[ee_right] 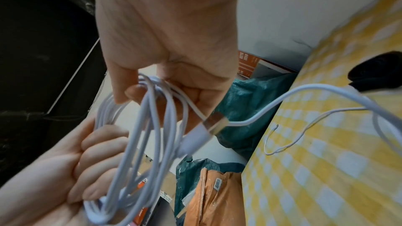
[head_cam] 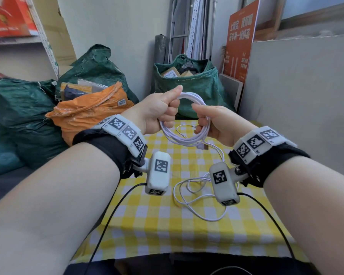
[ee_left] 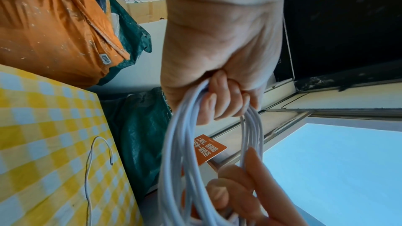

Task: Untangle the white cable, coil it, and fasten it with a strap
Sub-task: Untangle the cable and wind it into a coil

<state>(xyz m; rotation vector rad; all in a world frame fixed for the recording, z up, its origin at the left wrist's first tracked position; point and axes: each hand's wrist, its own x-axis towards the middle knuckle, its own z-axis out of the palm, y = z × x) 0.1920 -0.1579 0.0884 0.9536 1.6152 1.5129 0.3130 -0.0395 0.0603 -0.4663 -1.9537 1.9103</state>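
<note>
A white cable coil hangs in the air over the far end of the yellow checked table. My left hand grips the coil's left side in a fist, thumb up. The right side of the coil is held by my right hand, fingers curled round the strands. The cable's USB plug sticks out below the right hand. The rest of the cable trails down from the coil and lies in loose loops on the table. A thin white wire tie lies on the cloth near the far edge.
Green woven sacks full of parcels and an orange bag stand just past the table's far and left edges. An orange sign leans against the wall at the back right. Black leads run from the wrist cameras across the table.
</note>
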